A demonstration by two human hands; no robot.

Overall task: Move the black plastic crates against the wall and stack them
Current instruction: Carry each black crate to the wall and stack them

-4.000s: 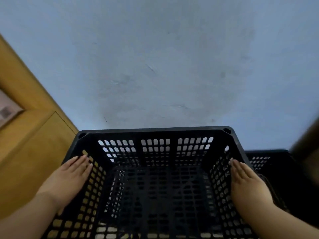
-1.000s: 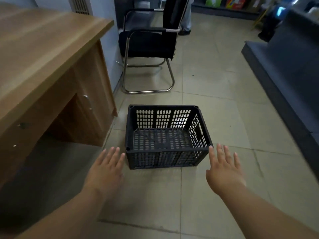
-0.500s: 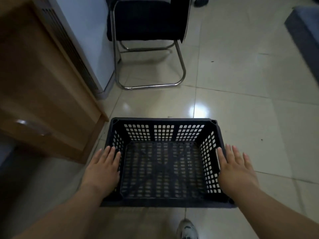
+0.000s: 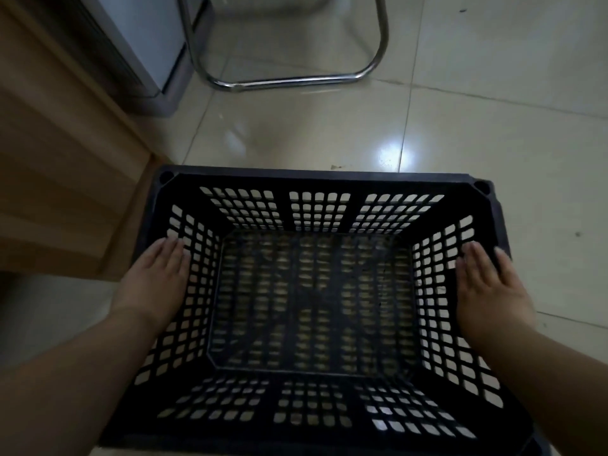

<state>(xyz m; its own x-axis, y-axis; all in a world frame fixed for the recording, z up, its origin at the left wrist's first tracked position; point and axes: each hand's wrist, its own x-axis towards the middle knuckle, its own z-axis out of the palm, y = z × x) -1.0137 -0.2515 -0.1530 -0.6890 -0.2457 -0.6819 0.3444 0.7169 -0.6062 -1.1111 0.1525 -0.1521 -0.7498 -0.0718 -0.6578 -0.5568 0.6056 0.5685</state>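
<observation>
The left hand (image 4: 153,281) lies flat against the left short wall of the black plastic crate (image 4: 316,179), fingers straight and close together, pointing away from the person, with the fingertips up by the rim. The right hand (image 4: 490,287) does the same on the right short wall, fingers straight and laid over the rim. Neither hand is curled round anything; both press the crate between flat palms, and the thumbs are hidden. The crate sits directly below the camera with its open top up and nothing inside, and the pale floor (image 4: 493,110) shows through its perforated bottom and walls. Whether it rests on the tiles or is held just above them cannot be told. Its far left corner is just beside the lower edge of a wooden desk (image 4: 65,159), which fills the floor's left side. Beyond the crate's far rim a bright spot of light (image 4: 391,154) lies on a tile seam. Farther off, the chrome tube base of a chair (image 4: 289,81) stands on the tiles, and to its left, behind the desk, is a pale grey unit (image 4: 144,44).
</observation>
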